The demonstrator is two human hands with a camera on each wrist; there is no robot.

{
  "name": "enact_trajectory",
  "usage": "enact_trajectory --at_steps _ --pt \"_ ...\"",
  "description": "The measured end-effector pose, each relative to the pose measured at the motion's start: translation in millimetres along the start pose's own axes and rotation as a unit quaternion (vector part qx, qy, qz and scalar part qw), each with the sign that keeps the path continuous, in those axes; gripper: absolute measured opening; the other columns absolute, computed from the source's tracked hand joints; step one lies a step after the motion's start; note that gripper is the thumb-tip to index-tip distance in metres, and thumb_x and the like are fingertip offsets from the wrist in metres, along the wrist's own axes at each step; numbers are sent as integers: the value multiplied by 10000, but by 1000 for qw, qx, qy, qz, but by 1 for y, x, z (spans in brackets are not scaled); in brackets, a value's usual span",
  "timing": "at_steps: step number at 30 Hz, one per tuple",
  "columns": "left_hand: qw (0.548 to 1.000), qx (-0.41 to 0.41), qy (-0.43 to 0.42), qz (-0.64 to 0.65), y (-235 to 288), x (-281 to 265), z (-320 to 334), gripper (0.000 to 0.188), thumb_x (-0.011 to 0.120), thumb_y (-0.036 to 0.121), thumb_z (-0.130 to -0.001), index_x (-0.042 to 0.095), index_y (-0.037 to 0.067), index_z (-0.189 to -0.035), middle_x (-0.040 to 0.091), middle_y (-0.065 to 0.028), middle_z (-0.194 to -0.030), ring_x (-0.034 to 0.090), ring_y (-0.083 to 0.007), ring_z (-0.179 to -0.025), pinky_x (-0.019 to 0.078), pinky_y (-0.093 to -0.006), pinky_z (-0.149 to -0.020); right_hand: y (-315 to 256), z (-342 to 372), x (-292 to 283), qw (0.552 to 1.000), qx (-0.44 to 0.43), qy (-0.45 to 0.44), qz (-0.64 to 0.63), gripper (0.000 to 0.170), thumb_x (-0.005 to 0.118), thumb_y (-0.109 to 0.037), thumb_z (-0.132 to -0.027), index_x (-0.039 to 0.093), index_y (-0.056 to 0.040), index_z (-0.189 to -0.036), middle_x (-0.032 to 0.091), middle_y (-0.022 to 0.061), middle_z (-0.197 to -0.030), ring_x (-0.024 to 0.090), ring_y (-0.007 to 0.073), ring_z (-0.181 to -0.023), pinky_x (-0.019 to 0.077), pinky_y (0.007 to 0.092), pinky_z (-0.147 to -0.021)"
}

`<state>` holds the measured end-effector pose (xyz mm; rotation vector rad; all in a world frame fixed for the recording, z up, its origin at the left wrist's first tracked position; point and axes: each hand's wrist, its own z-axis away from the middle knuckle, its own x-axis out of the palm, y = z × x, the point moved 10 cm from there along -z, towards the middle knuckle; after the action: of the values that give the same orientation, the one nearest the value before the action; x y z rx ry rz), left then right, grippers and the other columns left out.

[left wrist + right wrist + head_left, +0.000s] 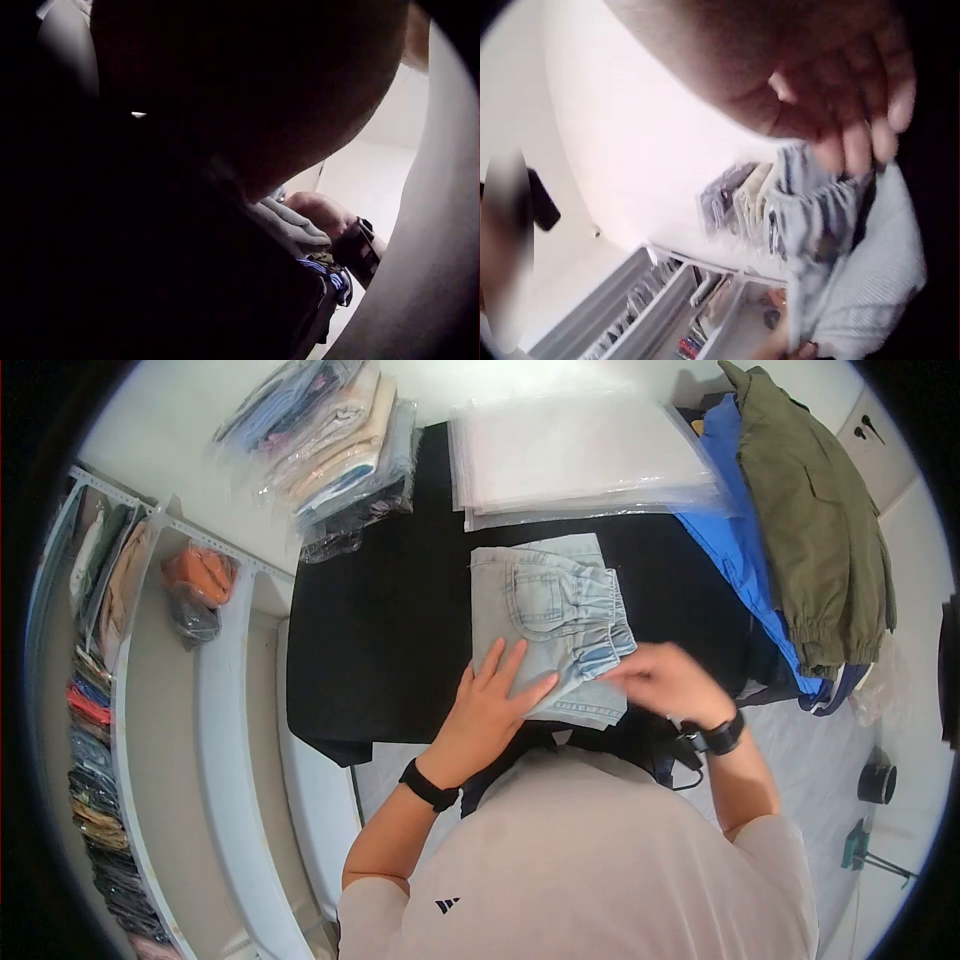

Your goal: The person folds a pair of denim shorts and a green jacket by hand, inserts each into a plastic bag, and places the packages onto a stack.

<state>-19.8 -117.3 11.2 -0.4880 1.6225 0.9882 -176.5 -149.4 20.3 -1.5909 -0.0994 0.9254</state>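
Note:
Folded light-blue denim trousers (495,595) lie on the black-covered table (380,630), their gathered elastic waistband (615,610) toward the right. My left hand (490,695) rests on the denim with its fingers spread. At the lower end of the waistband is my right hand (660,680), slightly blurred. The right wrist view shows the loosely bent fingers (859,142) of that hand, with fingertips right at the raised denim waistband (817,202). In the left wrist view the left hand is mostly dark, and a fold of pale cloth (292,225) shows beyond it.
Clear plastic bags (590,455) lie flat at the table's back. Bagged folded garments (340,450) are stacked at the back left. An olive garment (820,510) and a blue one (725,470) drape at the right. White shelving (160,690) with packed clothes stands on the left.

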Motion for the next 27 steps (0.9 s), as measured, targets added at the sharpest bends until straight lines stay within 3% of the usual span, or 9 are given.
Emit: enact_trajectory --at_steps 2,4,6,12,15,17,18,22,27 --pt "998 31 41 -24 4 -1 3 589 594 26 -818 511 370 -1289 269 -197 -1462 233 -453 -1345 261 -570 -1042 53 10 -35 958 137 144 -208 159 534 -146 -896 634 -25 -920 642 54 -850 603 115 -742 490 246 -670" --pt "998 41 38 -6 4 0 3 561 584 14 -820 548 372 -1251 270 -181 -1465 218 -458 -1348 260 -590 -1033 67 17 -52 903 226 260 -255 294 508 -282 -945 594 -17 -1038 623 32 -848 606 111 -752 492 221 -679" --pt "998 53 36 9 2 -1 3 539 573 3 -822 585 374 -1212 271 -166 -1468 203 -464 -1351 258 -609 -1023 66 10 -40 883 284 205 -312 398 537 -375 -931 571 -7 -1081 633 48 -893 611 111 -785 497 225 -688" --pt "996 81 -9 28 1 1 6 464 605 57 -823 627 378 -1156 255 -78 -1496 122 -450 -1378 211 -681 -1008 45 -33 -1 880 232 19 -415 529 641 -407 -861 555 11 -1172 656 97 -1025 630 132 -840 491 263 -758" --pt "994 80 -5 77 -1 -16 8 401 639 96 -815 641 297 -1161 345 -92 -1458 181 -409 -1379 237 -616 -1045 30 -45 4 865 211 -22 -454 521 660 -354 -856 542 19 -1200 640 116 -1099 620 167 -954 468 310 -861" --pt "937 109 -31 330 -15 -42 11 353 668 117 -802 651 177 -1150 467 -106 -1376 305 -357 -1345 287 -513 -1064 16 -50 7 844 189 -45 -499 482 648 -286 -866 530 17 -1221 619 126 -1154 597 211 -1048 443 360 -940" --pt "941 85 13 327 -24 -68 8 307 664 104 -803 657 77 -1108 545 -103 -1294 413 -321 -1284 324 -428 -1057 19 -53 10 847 184 -46 -496 482 648 -286 -866 530 17 -1221 619 126 -1154 597 211 -1048 443 360 -940" --pt "975 29 126 182 -57 -155 -18 222 624 119 -840 658 47 -1047 601 -111 -1199 485 -265 -1222 368 -391 -1021 36 -56 32 738 207 -57 -640 386 584 -173 -893 521 -6 -1235 612 117 -1181 595 229 -1069 441 375 -963" --pt "994 5 91 54 -110 -149 -109 279 591 129 -857 608 38 -1120 602 -134 -1175 523 -294 -1153 372 -383 -1022 38 -40 20 767 136 8 -627 422 562 -96 -887 468 2 -1287 575 129 -1235 572 241 -1109 440 381 -968"
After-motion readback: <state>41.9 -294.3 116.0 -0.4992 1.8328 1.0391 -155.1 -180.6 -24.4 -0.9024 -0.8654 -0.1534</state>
